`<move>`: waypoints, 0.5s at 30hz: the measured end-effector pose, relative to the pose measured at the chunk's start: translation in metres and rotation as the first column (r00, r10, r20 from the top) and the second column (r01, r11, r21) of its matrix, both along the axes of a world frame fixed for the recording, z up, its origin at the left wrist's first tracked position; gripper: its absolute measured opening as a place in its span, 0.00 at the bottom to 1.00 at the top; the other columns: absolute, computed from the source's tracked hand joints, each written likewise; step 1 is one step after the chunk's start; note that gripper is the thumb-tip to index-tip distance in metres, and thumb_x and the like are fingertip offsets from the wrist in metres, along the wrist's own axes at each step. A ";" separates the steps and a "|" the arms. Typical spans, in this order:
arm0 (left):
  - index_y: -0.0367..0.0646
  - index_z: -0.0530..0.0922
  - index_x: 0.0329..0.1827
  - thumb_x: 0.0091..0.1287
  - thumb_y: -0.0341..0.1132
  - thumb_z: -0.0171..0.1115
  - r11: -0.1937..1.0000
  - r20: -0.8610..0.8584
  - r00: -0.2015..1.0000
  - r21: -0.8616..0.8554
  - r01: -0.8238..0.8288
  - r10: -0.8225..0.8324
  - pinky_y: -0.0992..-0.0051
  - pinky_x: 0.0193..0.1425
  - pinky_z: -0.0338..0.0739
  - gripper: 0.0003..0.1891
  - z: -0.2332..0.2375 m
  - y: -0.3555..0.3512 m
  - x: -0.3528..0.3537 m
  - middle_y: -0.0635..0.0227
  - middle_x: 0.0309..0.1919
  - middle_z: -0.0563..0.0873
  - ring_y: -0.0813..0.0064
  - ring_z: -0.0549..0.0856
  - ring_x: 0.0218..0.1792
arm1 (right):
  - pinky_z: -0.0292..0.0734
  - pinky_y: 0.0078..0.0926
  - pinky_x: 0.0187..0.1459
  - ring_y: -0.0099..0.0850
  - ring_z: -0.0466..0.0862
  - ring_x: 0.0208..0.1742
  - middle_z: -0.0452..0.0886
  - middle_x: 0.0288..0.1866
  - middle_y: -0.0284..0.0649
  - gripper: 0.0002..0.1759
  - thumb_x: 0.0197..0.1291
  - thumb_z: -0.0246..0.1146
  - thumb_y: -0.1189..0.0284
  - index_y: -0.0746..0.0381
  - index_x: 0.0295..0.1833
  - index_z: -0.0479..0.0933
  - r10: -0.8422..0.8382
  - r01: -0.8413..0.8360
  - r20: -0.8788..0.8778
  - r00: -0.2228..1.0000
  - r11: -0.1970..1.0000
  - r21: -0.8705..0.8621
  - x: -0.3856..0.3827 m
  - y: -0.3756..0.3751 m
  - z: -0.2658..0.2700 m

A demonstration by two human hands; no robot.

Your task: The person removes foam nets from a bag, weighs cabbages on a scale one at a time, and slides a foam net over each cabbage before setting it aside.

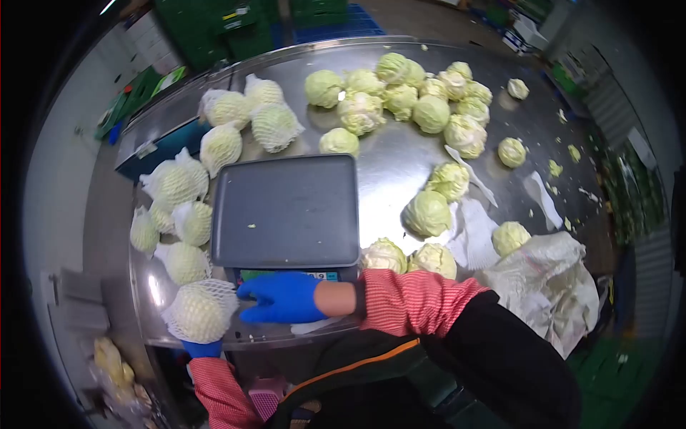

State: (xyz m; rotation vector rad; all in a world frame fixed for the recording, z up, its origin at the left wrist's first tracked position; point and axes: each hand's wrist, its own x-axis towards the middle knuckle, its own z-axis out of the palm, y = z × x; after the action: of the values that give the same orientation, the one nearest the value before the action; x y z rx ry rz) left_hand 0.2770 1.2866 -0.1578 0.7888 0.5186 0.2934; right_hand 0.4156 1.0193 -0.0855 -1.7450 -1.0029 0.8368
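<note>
My left hand [204, 349], in a blue glove, is at the near left edge of the table, against the underside of a cabbage in a white foam net [200, 314]. Its fingers are mostly hidden behind that cabbage. My right hand [282, 297], also gloved in blue, reaches left across the front of the weighing scale [286, 214]. Its fingers are apart, with the tips close to the open end of the net, and I see nothing held in them. The scale's dark pan carries only small leaf scraps, and my right hand partly covers its display.
Several netted cabbages [221, 146] stand left of the scale. Bare cabbages [431, 114] are grouped at the back and right of the steel table [400, 171]. White foam nets [473, 232] and a crumpled plastic sack [547, 286] lie at the right. Green crates [214, 28] stand beyond.
</note>
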 end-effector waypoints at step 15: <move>0.38 0.63 0.67 0.66 0.35 0.55 -0.228 0.118 0.905 0.973 -0.024 0.408 0.66 0.68 0.60 0.26 -0.013 -0.011 0.066 0.59 0.62 0.71 0.65 0.70 0.62 | 0.69 0.38 0.59 0.48 0.72 0.62 0.69 0.61 0.58 0.61 0.40 0.65 0.36 0.65 0.70 0.52 -0.731 0.983 0.662 0.166 0.066 -0.173 0.210 -0.350 -0.043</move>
State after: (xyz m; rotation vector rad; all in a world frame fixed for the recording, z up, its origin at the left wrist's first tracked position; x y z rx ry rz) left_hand 0.3433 1.2758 -0.1706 2.4606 0.6232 1.0795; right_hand 0.6252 0.6691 -0.1286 -2.6319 0.4303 -0.1845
